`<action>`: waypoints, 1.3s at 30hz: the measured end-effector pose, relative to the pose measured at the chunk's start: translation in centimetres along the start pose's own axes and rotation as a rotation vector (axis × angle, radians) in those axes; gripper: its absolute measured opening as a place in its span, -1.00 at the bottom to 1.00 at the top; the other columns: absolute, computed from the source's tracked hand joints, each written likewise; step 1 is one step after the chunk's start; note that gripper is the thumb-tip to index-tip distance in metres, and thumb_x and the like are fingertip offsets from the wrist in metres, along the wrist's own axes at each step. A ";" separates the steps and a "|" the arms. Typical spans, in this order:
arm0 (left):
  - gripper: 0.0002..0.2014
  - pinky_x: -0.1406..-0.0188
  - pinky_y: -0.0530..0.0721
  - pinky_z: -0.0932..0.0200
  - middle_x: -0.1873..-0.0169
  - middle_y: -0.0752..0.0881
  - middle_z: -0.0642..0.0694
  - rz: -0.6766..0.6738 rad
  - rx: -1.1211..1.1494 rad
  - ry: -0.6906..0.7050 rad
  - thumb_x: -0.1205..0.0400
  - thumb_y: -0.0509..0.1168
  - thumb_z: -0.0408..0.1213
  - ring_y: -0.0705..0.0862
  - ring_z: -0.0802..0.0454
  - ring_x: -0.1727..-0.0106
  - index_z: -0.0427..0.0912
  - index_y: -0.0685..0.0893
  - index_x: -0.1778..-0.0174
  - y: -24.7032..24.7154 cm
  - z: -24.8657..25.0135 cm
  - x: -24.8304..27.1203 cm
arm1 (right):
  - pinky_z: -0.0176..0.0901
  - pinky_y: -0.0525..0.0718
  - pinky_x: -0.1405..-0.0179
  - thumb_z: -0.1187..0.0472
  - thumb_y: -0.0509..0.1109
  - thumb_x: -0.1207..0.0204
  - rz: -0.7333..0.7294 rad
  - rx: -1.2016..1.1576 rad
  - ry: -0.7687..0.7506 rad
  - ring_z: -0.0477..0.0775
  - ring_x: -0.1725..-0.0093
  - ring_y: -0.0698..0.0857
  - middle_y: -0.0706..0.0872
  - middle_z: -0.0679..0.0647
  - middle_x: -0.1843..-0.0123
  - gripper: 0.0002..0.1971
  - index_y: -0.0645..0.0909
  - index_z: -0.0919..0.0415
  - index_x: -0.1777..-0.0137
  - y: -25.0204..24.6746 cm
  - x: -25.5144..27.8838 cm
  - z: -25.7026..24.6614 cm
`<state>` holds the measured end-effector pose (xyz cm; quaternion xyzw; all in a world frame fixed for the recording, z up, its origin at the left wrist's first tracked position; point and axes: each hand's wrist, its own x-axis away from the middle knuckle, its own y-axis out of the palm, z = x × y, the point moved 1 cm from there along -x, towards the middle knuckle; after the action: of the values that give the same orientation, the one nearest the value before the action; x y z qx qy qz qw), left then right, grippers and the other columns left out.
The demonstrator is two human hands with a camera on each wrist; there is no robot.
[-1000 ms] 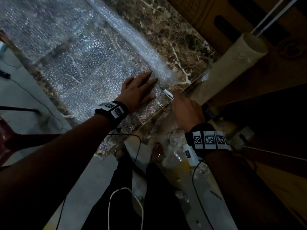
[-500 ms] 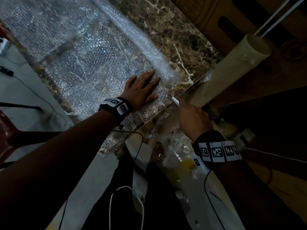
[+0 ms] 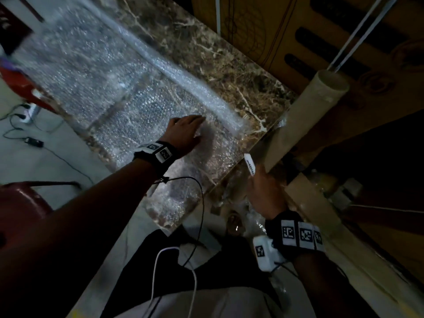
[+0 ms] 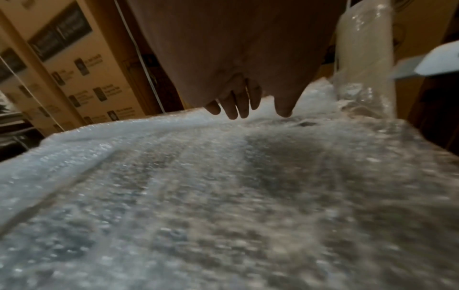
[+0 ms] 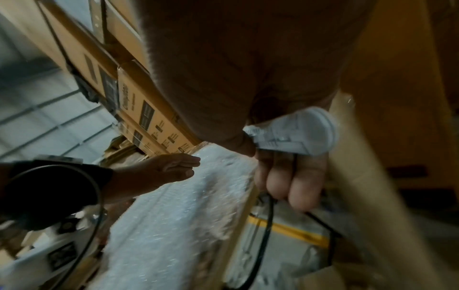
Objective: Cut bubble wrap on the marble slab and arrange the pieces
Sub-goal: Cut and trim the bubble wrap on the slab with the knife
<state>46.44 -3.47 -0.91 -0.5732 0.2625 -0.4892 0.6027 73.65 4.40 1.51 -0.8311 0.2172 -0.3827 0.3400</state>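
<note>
- A red chair point(image 3: 20, 203) stands on the floor on the left side of the marble slab point(image 3: 229, 65), with cables on the floor near it.
- Sheets of bubble wrap point(image 3: 128, 111) lie flat across the slab, and a rolled or bunched ridge of it runs diagonally along their far edge.
- The left hand point(image 3: 185, 131) is over the bubble wrap near the slab's right end, fingers straight and spread; whether the palm actually presses down, I cannot tell from the blur.
- Just off the slab's right edge, the right hand point(image 3: 263, 191) has its fingers curled round a white cutter point(image 3: 249, 165), whose tip points up, clear of the wrap.
- Beside that edge leans a pale roll point(image 3: 316, 106), and cardboard boxes point(image 3: 298, 31) stand beyond the slab.
</note>
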 end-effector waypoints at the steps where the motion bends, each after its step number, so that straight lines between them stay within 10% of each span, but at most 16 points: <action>1: -0.39 -0.54 0.27 -0.12 -0.66 0.43 -0.08 0.009 -0.014 0.005 -0.75 0.29 -0.04 0.44 -0.10 -0.64 -0.05 0.32 -0.74 -0.9 -1.7 0.0 | -0.04 0.51 0.14 0.21 0.20 -0.78 -0.015 -0.059 0.012 0.42 -0.12 0.74 0.74 0.39 -0.23 -0.69 0.40 0.28 -0.46 0.6 0.2 -1.1; 7: -0.46 -0.50 0.52 -0.25 -0.59 0.54 -0.22 -0.044 -0.116 0.179 -0.74 0.33 -0.15 0.57 -0.25 -0.54 -0.11 0.45 -0.66 -4.6 -14.5 -2.4 | -0.08 0.41 0.23 0.11 0.18 -0.79 0.002 -0.123 0.024 0.30 0.03 0.74 0.77 0.27 -0.07 -0.71 0.41 0.23 -0.42 4.0 -0.9 -10.4; 10: -0.47 -0.41 0.62 -0.24 -0.56 0.57 -0.25 -0.035 -0.119 0.380 -0.67 0.41 -0.31 0.64 -0.29 -0.47 -0.19 0.54 -0.61 -5.7 -19.0 -4.2 | 0.03 0.66 0.19 0.03 0.14 -0.80 0.094 -0.221 0.073 0.32 0.08 0.78 0.80 0.22 0.02 -0.71 0.39 0.15 -0.41 6.9 -2.8 -16.0; 19: -0.45 -0.59 0.45 -0.24 -0.67 0.41 -0.25 -0.157 0.037 0.747 -0.70 0.40 -0.34 0.51 -0.32 -0.58 -0.21 0.49 -0.64 -5.0 -21.9 -8.5 | 0.16 0.69 0.23 0.05 0.12 -0.82 0.476 -0.466 0.450 0.41 0.12 0.76 0.78 0.32 0.04 -0.68 0.41 0.26 -0.40 15.0 -11.0 -31.6; 28: -0.30 -0.68 0.22 0.05 -0.66 0.42 -0.24 -0.228 0.189 0.771 -0.60 0.52 -0.29 0.40 -0.24 -0.65 -0.20 0.44 -0.68 -2.3 -22.9 -11.8 | 0.13 0.72 0.24 0.04 0.05 -0.82 0.616 -0.333 0.589 0.39 0.16 0.80 0.81 0.28 0.07 -0.69 0.32 0.26 -0.38 16.4 -17.8 -33.4; 39: -0.35 -0.62 0.28 -0.14 -0.71 0.33 -0.20 -0.239 0.133 0.801 -0.71 0.37 -0.27 0.34 -0.28 -0.66 -0.16 0.35 -0.73 -2.4 -23.1 -12.4 | 0.05 0.59 0.17 0.21 0.09 -0.82 0.520 -0.284 0.642 0.40 -0.05 0.78 0.77 0.33 -0.13 -0.69 0.34 0.36 -0.45 15.5 -19.2 -33.9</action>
<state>20.76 -2.09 -6.41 -0.3239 0.3755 -0.7556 0.4281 33.75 -7.62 -3.11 -0.6261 0.5645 -0.4895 0.2227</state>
